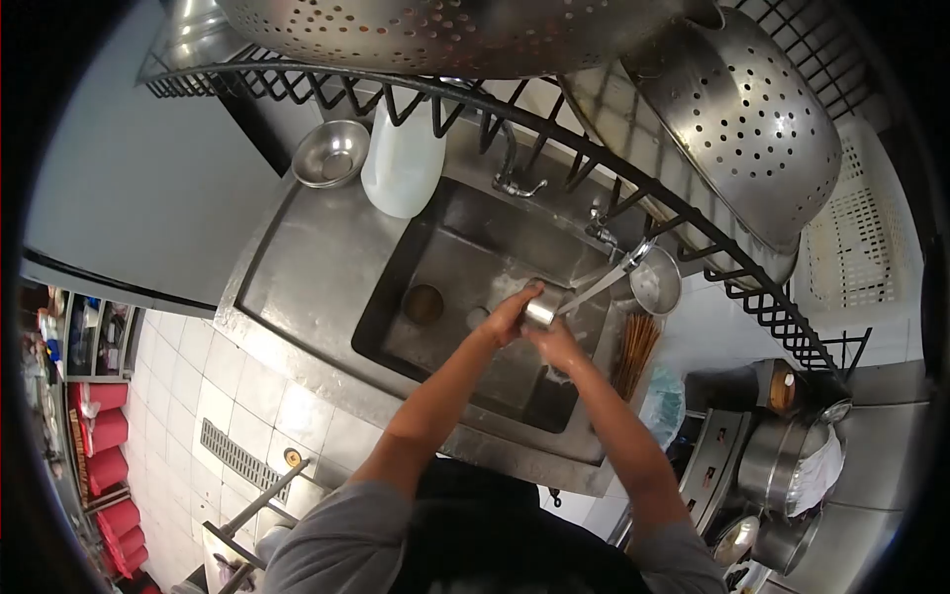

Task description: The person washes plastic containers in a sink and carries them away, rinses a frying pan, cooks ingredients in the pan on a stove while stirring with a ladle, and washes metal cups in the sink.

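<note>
Over the sink basin [465, 238], a small shiny metal cup [540, 311] is tilted between my two hands. My left hand [507, 315] is closed around its left side. My right hand [556, 345] grips it from below and to the right, its fingers partly hidden. From the tap [636, 255] at the right, a long pale spout or stream of water reaches down to the cup; which of these I cannot tell. The round drain [424, 305] lies in the basin, left of my hands.
A white plastic jug [404, 163] and a steel bowl [332, 154] stand behind the left counter. Wooden sticks [635, 354] and a small metal bowl [655, 280] sit right of the basin. Overhead, a black rack [554, 124] carries a large colander [752, 129].
</note>
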